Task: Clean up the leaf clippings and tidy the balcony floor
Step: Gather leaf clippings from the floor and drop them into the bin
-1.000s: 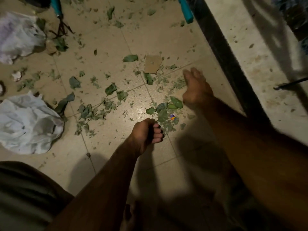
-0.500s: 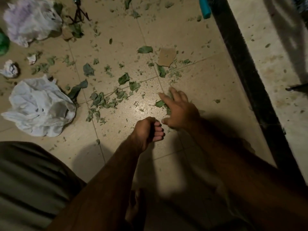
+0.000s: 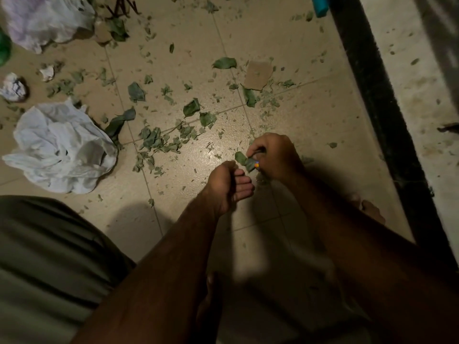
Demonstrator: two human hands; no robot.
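Balcony floor (image 3: 310,115) littered; right hand (image 3: 273,157) pinching leaf clippings (image 3: 243,160), left hand (image 3: 228,184) curled, contents hidden. Step: hand-gathering. Next, likely: bag (image 3: 62,147) handful, rake up rest

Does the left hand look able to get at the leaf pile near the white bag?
Probably yes: only littered floor lies between the left hand and the leaf pile, though its fingers are curled.

Right hand (image 3: 273,155) pinches with curled fingers, left hand (image 3: 227,184) cupped just beside
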